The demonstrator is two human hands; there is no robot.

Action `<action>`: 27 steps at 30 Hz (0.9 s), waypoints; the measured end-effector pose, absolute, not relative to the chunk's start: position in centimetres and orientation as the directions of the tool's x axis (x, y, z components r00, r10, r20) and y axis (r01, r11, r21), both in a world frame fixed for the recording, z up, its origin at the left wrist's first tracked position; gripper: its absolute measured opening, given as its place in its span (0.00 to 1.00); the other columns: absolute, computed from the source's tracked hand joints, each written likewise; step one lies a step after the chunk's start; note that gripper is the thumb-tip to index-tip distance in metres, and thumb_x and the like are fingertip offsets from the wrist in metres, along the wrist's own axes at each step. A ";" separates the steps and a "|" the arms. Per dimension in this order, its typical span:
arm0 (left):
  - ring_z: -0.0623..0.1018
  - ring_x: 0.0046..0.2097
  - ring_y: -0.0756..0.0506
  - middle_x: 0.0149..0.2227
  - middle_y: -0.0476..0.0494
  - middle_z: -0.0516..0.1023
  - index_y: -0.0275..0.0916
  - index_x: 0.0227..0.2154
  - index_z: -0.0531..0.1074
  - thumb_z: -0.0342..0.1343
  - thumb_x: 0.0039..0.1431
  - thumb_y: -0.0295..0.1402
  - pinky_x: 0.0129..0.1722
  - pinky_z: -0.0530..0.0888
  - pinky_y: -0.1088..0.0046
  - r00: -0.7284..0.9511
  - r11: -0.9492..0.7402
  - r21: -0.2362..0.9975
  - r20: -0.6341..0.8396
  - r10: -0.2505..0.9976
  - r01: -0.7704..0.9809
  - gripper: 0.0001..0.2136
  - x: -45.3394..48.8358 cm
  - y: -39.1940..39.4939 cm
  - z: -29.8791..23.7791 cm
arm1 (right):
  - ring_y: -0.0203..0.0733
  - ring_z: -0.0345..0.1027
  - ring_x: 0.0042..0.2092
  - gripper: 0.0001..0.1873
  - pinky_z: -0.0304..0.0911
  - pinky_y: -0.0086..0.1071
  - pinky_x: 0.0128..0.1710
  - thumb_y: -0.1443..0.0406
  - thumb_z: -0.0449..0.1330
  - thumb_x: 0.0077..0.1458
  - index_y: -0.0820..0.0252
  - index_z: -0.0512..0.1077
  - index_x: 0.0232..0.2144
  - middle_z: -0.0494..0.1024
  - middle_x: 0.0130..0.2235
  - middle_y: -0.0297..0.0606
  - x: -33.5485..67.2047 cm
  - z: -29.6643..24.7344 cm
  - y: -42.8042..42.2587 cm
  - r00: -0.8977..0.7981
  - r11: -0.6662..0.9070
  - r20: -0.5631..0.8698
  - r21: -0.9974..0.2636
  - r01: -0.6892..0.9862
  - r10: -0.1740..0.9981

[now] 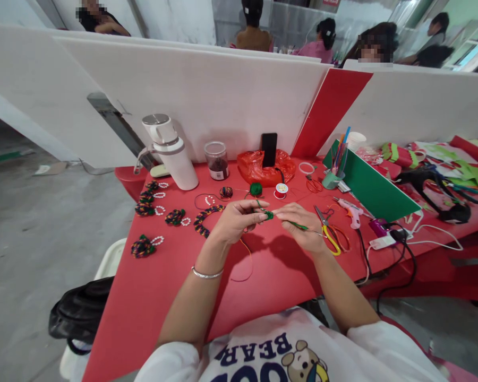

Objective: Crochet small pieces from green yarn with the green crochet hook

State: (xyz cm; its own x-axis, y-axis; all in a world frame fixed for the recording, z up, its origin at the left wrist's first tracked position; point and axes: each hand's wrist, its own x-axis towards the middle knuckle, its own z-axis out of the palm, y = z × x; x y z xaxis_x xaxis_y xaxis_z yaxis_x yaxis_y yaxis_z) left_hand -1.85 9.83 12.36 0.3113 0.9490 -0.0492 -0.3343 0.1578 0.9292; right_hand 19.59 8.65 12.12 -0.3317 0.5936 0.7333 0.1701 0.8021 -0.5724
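My left hand [242, 218] pinches a small piece of green crochet work [269, 215] between thumb and fingers. Green yarn runs over its index finger toward a green yarn ball [255, 189] just beyond. In my right hand [301, 227] is a crochet hook [300, 226] with a green grip, its tip end at the green piece and its metal shaft sticking out behind. Left of my left hand a braided multicoloured yarn strip [202, 222] lies curved, partly hidden by the wrist. Yellow-handled scissors [331, 239] rest beside my right wrist.
Several yarn bundles with white bead loops [142, 246] lie at left. A white thermos [179, 164], clear jar [216, 161] and phone [269, 149] on a red bag [247, 168] stand at the back. Right are a pink glue gun [351, 212], green board [372, 185] and power strip [383, 241].
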 end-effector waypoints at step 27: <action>0.62 0.18 0.57 0.18 0.53 0.70 0.34 0.36 0.83 0.72 0.37 0.31 0.18 0.55 0.78 0.373 0.249 0.924 -0.131 0.919 -0.289 0.18 -1.7 9.6 13.2 | 0.43 0.80 0.45 0.13 0.73 0.45 0.48 0.66 0.62 0.64 0.48 0.79 0.49 0.86 0.47 0.39 20.6 12.0 8.9 -0.441 0.856 0.736 -0.471 0.213 0.514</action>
State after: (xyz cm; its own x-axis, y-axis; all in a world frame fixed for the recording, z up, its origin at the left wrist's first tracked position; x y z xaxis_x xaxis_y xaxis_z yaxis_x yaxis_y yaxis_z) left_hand -1.74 9.60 13.19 0.3728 0.9186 -0.1310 -0.2888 0.2490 0.9244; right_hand 20.59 8.88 11.99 -0.4408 0.5143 0.7356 0.2129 0.8561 -0.4710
